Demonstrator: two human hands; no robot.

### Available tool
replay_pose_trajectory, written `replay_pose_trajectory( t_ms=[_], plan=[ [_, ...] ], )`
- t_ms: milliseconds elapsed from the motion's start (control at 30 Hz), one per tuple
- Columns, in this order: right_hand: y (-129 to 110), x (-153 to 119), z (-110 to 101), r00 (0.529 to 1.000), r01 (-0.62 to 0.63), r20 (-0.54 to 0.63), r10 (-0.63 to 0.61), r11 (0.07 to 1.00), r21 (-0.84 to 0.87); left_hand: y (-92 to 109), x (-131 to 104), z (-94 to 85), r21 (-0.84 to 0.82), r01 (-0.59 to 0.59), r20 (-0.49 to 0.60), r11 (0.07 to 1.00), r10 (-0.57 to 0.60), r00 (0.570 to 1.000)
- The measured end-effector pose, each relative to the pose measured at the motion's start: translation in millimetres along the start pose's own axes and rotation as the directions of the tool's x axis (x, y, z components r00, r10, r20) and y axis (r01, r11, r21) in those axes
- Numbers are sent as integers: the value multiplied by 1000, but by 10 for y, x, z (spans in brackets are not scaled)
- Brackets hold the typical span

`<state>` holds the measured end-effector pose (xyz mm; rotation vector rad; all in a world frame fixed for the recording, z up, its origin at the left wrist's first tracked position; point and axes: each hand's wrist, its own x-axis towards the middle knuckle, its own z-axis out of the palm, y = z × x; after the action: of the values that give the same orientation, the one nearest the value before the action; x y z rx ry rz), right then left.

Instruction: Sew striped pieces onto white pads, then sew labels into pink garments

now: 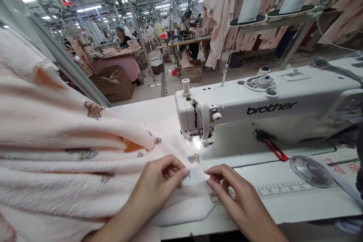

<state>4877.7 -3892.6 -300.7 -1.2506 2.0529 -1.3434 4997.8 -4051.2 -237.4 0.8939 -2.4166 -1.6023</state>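
My left hand (157, 181) pinches the left end of a small white label (193, 177) between thumb and index finger. Beneath the label lies pale pink fleece fabric (181, 204) printed with little animals, its edge spread on the sewing table. At the label's right edge is my right hand (235, 193), fingers curled, with the tips of thumb and index finger a little apart; whether they touch the label is unclear. Just behind the hands stands a white sewing machine (235, 106), its lamp lit over the needle area, where the fabric's far edge reaches.
A clear round disc (312, 171) and red-handled thread snips (275, 147) are on the right, by a printed ruler scale (283, 191). Thread cones (252, 0) stand above. The fleece heaps up at left beside a metal post (68, 64). Co-workers sit farther back.
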Motion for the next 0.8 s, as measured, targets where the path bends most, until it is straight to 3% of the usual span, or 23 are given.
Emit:
replay_pose_trajectory(
  t_ms=[67,167,233,333,500,633,733,800],
  plan=[
    [148,-10,69,975,197,-57,-216,952,-234,58,46,-68,262,-84,-92,962,111,989],
    [334,6,201,868,436,20,-496,744,-507,24,239,-31,550,-180,-32,815,236,971],
    [410,32,277,819,492,67,-569,639,-591,-94,434,64,617,-251,65,746,269,961],
    [468,70,340,800,504,89,-593,584,-636,-319,721,169,618,-326,144,716,305,941],
    [499,77,379,812,492,75,-579,608,-623,-538,916,93,561,-397,186,726,356,916],
    [483,45,395,817,493,50,-574,652,-576,-484,832,22,522,-388,146,760,368,918],
    [436,67,376,881,392,-54,-469,791,-470,-367,744,48,478,-290,14,829,323,946],
    [408,108,365,909,300,-136,-394,846,-441,-315,713,97,346,-166,-26,924,186,982]
  ],
)
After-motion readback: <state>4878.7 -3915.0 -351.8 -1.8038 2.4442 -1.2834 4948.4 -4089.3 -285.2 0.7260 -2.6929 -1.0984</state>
